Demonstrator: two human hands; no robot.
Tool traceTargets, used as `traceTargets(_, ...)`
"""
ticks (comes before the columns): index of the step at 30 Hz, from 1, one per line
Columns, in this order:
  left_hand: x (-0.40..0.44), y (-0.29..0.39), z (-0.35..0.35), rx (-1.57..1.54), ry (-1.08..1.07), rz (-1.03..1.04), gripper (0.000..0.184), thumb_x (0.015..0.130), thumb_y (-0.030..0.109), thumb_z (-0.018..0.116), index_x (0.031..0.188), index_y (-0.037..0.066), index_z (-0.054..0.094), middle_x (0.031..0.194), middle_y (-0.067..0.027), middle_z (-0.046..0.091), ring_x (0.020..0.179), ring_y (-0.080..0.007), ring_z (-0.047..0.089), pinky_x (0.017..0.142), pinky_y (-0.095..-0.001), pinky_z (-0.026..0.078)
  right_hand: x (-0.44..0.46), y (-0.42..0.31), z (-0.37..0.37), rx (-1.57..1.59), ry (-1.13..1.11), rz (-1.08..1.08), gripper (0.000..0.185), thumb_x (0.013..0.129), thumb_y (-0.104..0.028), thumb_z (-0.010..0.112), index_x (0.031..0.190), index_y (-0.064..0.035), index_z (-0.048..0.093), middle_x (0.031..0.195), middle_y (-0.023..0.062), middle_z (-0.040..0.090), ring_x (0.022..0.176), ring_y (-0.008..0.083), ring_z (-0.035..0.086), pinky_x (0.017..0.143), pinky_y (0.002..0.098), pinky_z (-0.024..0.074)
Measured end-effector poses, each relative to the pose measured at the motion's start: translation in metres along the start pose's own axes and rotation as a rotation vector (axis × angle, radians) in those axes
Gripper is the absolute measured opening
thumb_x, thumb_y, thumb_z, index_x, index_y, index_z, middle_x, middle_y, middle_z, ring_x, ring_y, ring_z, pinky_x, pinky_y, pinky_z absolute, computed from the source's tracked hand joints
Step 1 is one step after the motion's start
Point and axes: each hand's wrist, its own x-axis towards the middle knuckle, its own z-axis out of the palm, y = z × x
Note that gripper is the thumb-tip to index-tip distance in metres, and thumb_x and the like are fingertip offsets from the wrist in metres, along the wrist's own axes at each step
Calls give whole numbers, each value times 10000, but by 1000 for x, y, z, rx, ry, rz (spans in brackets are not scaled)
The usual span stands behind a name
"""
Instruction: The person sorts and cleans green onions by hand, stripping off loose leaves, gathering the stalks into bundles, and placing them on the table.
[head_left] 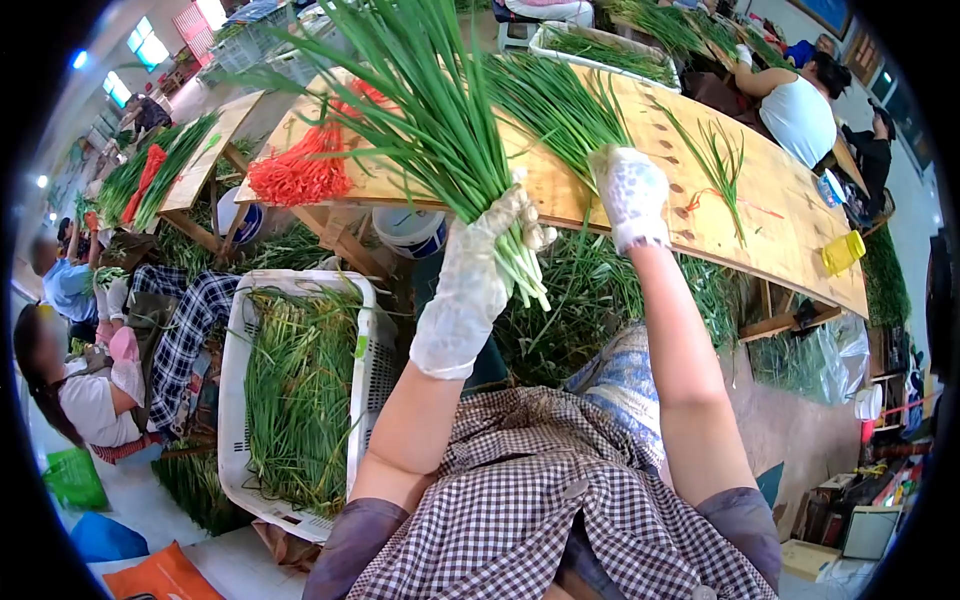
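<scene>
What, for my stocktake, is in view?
Work table: one, tan, ahead.
Held bunch: one, green, left hand.
Stalk pile: one, green, by right hand.
Loose stalks: several, green, table's right.
Strand heap: one, red, table's left.
Yellow object: one, yellow, table's right.
Near crate: one, white, person's left.
Bucket: at least one, white-blue, under table.
Co-workers: several, mixed clothing, both sides.
Background clutter: uncountable, mixed, surroundings.
Checked garment: one, dark-white, torso.
Left hand: one, white-gloved, gripping bunch.
Right hand: one, white-gloved, at pile.
</scene>
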Motion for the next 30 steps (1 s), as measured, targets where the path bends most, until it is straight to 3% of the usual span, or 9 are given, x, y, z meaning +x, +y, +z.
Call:
traceTargets(6,-4,-24,-45,-105,60,-178,232,882,133,552,1070,-2,536,775,-43,560,612,-171,543,765,-370,495,25,7,4,-64,-364,56,206,814,-164,511,763,-63,683,818,131,676,738,251,667,624,342,519)
traceTargets(8,-8,-23,-50,-144,114,-185,201,882,130,550,1037,1,548,763,-45,554,624,-176,551,762,-369,497,19,13,-17,335,-380,238,236,831,-186,506,780,-25,670,792,133,674,675,227,666,625,335,517)
traceTargets(9,-8,-25,-56,-157,95,-171,173,878,123,554,1000,1,553,805,-61,588,635,-173,558,744,-363,500,6,13,-22,891,-476,421,257,867,-200,500,825,-6,662,724,89,663,589,166,634,571,289,505)
traceTargets(11,-9,-27,-57,-90,195,-167,168,873,116,562,994,0,551,850,-77,606,633,-171,558,741,-360,498,-28,7,-54,1470,-614,499,266,895,-235,523,874,-6,656,663,35,627,539,102,574,521,228,469)
traceTargets(12,-9,-28,-58,-14,291,-167,165,868,109,569,988,-2,548,894,-92,624,631,-169,559,738,-358,497,-48,5,-57,1559,-635,540,261,912,-239,528,913,-10,653,651,7,611,517,85,541,494,188,439)
traceTargets(17,-13,-35,-55,224,404,-146,271,809,69,641,1046,-27,552,935,-126,646,615,-153,566,554,-257,501,-125,-18,-63,1598,-758,487,206,900,-170,553,966,4,642,732,50,644,583,96,598,538,202,482)
traceTargets(20,-14,-42,-64,274,384,-133,239,797,58,651,1009,-28,582,926,-115,650,648,-153,588,581,-247,516,-146,-25,-56,1611,-843,517,206,894,-158,565,988,14,631,786,63,654,625,106,611,588,205,501)
traceTargets(24,-20,-52,-57,341,403,-118,200,756,-11,669,945,-19,604,895,-107,651,711,-167,635,580,-263,529,-137,-40,-45,1703,-699,657,224,861,-118,611,1009,50,618,903,76,659,696,100,623,620,197,506)
traceTargets(30,-16,-47,-67,419,464,-16,231,725,-29,682,943,-35,604,807,-119,668,642,-156,635,495,-242,506,-146,-36,-38,1534,-649,572,157,822,-108,640,897,27,661,749,68,658,638,93,613,571,208,490)
